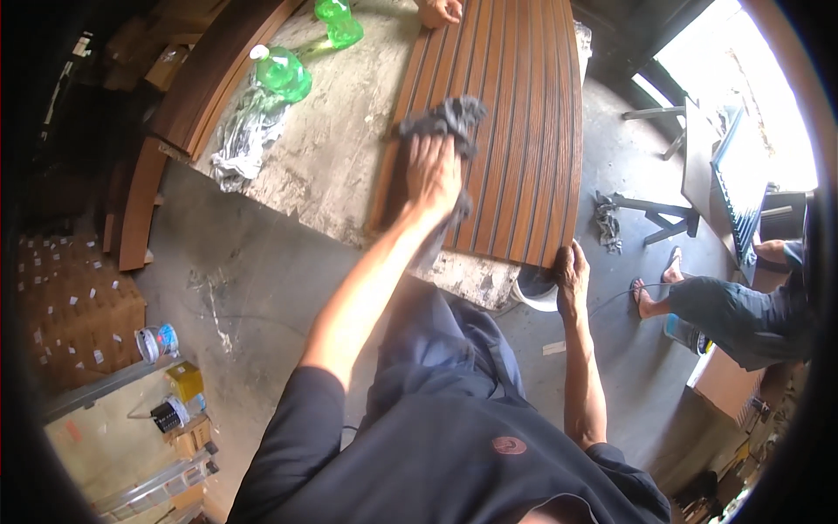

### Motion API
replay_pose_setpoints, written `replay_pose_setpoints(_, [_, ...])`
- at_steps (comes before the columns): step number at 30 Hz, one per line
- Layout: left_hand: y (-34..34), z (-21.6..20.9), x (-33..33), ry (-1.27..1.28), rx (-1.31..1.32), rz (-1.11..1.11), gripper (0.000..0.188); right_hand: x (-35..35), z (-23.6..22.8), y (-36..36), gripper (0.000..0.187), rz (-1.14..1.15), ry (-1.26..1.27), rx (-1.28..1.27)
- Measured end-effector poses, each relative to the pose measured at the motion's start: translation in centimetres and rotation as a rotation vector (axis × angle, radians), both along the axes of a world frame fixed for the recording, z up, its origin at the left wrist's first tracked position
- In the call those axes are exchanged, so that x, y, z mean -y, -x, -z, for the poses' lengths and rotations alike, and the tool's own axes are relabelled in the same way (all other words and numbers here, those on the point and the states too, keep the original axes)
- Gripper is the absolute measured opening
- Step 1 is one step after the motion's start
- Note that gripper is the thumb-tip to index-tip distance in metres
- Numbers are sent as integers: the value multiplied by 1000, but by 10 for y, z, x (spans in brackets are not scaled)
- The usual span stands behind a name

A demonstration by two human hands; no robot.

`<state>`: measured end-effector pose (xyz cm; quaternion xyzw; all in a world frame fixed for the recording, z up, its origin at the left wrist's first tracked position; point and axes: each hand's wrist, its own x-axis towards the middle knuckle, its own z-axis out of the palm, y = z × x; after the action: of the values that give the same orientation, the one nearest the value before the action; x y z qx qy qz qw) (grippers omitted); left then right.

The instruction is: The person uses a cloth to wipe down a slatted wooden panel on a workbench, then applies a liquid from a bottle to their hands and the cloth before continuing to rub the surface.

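A brown wooden panel [524, 148] with long parallel grooves lies on a paint-stained worktable. My left hand [434, 170] presses a crumpled dark grey rag [456, 118] against the left part of the panel. The rag bunches out past my fingertips, and more of it shows beside the wrist. At the near right corner, my right hand [572, 272] grips the panel's edge, the thumb towards the top face. Part of those fingers is hidden under or behind the edge. Another person's hand [439, 12] rests at the panel's far left edge.
Two green bottles [284, 75] and a pale rag [247, 140] are on the worktable [327, 166], left of the panel. Brown boards [188, 92] lie along its left side. A white bucket [535, 293] stands below the near right corner. At right, another person [733, 306] is beside a trestle [668, 214].
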<state>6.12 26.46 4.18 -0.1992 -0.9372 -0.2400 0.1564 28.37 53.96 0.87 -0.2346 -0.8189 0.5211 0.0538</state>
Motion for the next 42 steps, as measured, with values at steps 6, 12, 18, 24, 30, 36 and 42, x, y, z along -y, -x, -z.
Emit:
replay_pose_setpoints(6, [38,-1,-7,-60,26,52,46,9,-27,-8,47,109,23,50])
replay_pose_setpoints(12, [-58,-7,69,-37,78,201,47,32,-46,-5,40,254,13,119])
replay_pose_setpoints(18, [161,-4,0,70,-95,-12,41,43,-43,9,44,293,184,62])
replay_pose_setpoints(24, [109,18,-4,-74,-113,264,43,43,-36,6,49,370,300,-5])
replay_pose_setpoints(30, [-17,-15,12,11,145,443,50,33,-49,-11,48,308,455,120])
replay_pose_setpoints(36, [150,-2,-112,1,-50,289,47,37,-57,6,45,216,416,39])
replay_pose_setpoints(42, [64,2,-126,-19,10,464,49,30,-52,5,41,246,428,22])
